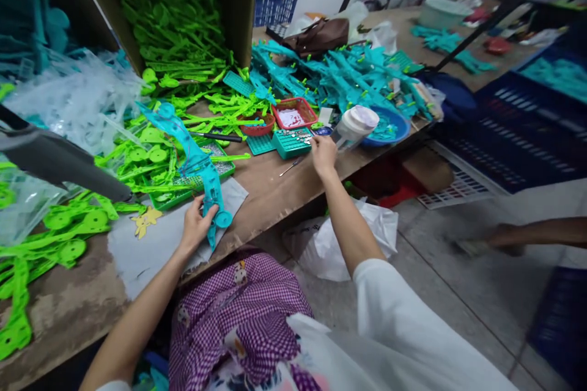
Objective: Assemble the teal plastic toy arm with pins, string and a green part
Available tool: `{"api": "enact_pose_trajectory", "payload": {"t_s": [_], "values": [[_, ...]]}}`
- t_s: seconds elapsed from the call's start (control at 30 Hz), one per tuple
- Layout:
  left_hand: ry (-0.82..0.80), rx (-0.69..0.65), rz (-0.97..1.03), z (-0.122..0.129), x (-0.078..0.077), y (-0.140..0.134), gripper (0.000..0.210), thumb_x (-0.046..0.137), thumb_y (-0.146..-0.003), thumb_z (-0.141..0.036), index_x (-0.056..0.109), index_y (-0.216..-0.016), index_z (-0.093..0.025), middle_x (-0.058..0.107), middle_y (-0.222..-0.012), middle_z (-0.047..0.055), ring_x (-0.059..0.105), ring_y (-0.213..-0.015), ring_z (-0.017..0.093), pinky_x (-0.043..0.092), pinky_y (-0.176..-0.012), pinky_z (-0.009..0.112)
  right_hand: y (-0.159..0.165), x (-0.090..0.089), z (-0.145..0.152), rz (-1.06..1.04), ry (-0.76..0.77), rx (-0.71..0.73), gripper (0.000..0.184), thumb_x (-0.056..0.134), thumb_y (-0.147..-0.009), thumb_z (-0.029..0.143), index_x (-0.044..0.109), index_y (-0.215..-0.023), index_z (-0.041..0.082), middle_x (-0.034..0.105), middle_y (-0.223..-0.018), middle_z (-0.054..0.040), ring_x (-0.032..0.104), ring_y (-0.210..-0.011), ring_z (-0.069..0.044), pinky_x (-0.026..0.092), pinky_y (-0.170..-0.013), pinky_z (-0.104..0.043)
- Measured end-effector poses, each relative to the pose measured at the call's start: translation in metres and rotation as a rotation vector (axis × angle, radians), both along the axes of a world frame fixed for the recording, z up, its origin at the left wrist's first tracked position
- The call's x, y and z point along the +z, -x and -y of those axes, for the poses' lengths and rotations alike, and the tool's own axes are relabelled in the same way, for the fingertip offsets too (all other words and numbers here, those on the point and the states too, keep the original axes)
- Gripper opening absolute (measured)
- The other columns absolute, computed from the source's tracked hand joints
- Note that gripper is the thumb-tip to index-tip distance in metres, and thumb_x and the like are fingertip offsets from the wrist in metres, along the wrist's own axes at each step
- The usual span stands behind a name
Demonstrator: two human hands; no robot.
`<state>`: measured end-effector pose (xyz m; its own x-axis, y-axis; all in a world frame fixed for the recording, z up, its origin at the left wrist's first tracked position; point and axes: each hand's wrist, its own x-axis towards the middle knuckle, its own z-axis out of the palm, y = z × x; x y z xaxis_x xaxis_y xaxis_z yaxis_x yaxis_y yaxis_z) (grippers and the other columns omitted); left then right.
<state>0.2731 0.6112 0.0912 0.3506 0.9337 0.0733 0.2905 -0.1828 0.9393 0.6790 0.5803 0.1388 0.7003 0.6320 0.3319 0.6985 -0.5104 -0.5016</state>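
Left of centre in the frame, we see the left hand [198, 220] holding a long turquoise plastic shell [195, 156] near its lower end, thumb on its face and fingers curled behind its edge. The shell slants toward the upper left, its lower end above a grey cloth [132, 256]; we take the cloth as padding against scuffs, and the grip as a way to steady the shell.

At centre right, the right hand [323, 153] is at a turquoise basket [287, 148] bearing small metal discs [300, 134]. Its fingertips are drawn close together, but we cannot tell whether a disc sits between them. The basket stands near the front of the table [261, 208], probably for easy reach, a red basket [308, 111] just behind. At upper left, a cardboard box [245, 0] opens toward us, seemingly so its lime-green parts [177, 30] come out readily.
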Motion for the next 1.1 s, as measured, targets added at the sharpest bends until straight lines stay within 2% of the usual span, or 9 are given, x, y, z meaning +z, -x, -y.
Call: {"api": "enact_pose_trajectory", "payload": {"t_s": [0.17,0.33,0.47,0.6,0.8,1.0,1.1], "values": [[-0.006,0.034,0.002,-0.001,0.004,0.004,0.044,0.066,-0.074,-0.049,0.059,-0.106,-0.020,0.068,-0.086,0.003,0.063,-0.076,0.020,0.052,-0.071,0.032,-0.004,-0.017,-0.011,0.024,0.047,0.032,0.026,0.050,-0.088,0.023,0.072,-0.097,0.013,0.067,-0.106,-0.0178,0.059,-0.094,-0.027,0.045,-0.089,-0.040],[-0.003,0.083,-0.046,-0.010,0.005,0.004,0.044,0.065,-0.074,-0.050,0.060,-0.104,-0.019,0.069,-0.087,0.003,0.063,-0.078,0.021,0.050,-0.073,0.032,-0.020,-0.010,-0.017,0.006,0.117,0.135,0.019,0.056,-0.085,0.019,0.068,-0.098,0.013,0.070,-0.101,-0.0152,0.061,-0.094,-0.027,0.045,-0.087,-0.039],[0.018,0.053,-0.060,-0.012,0.003,0.003,0.045,0.065,-0.074,-0.051,0.062,-0.105,-0.018,0.070,-0.090,0.004,0.063,-0.082,0.022,0.050,-0.075,0.033,-0.026,-0.005,-0.018,0.034,0.125,0.191,0.026,0.053,-0.086,0.018,0.066,-0.108,0.012,0.071,-0.100,-0.0150,0.061,-0.090,-0.026,0.045,-0.083,-0.037],[0.024,0.076,-0.069,-0.011,0.000,0.002,0.049,0.067,-0.073,-0.052,0.062,-0.108,-0.017,0.071,-0.089,0.005,0.064,-0.080,0.022,0.050,-0.072,0.033,-0.025,-0.006,-0.026,0.100,0.214,0.309,0.022,0.049,-0.087,0.018,0.070,-0.096,0.013,0.069,-0.104,-0.0158,0.059,-0.095,-0.025,0.043,-0.088,-0.036],[0.040,0.049,-0.090,-0.012,-0.001,0.003,0.049,0.065,-0.075,-0.052,0.062,-0.108,-0.017,0.070,-0.086,0.004,0.063,-0.077,0.022,0.050,-0.072,0.033,-0.032,-0.002,-0.034,0.098,0.256,0.359,0.016,0.055,-0.081,0.014,0.068,-0.090,0.012,0.070,-0.099,-0.0165,0.059,-0.089,-0.025,0.045,-0.084,-0.037],[0.032,0.069,-0.123,-0.011,0.001,0.003,0.046,0.063,-0.076,-0.052,0.061,-0.106,-0.017,0.069,-0.083,0.003,0.058,-0.069,0.019,0.047,-0.067,0.030,-0.030,-0.002,-0.029,0.125,0.225,0.436,0.019,0.052,-0.081,0.013,0.067,-0.092,0.013,0.071,-0.102,-0.0159,0.061,-0.093,-0.025,0.045,-0.085,-0.036],[0.025,0.080,-0.109,-0.013,-0.001,0.004,0.045,0.063,-0.077,-0.052,0.060,-0.106,-0.017,0.068,-0.084,0.003,0.059,-0.071,0.019,0.047,-0.069,0.030,-0.029,-0.003,-0.028,0.106,0.128,0.407,0.022,0.050,-0.084,0.018,0.068,-0.097,0.013,0.072,-0.100,-0.0152,0.062,-0.090,-0.025,0.046,-0.083,-0.036]]}}
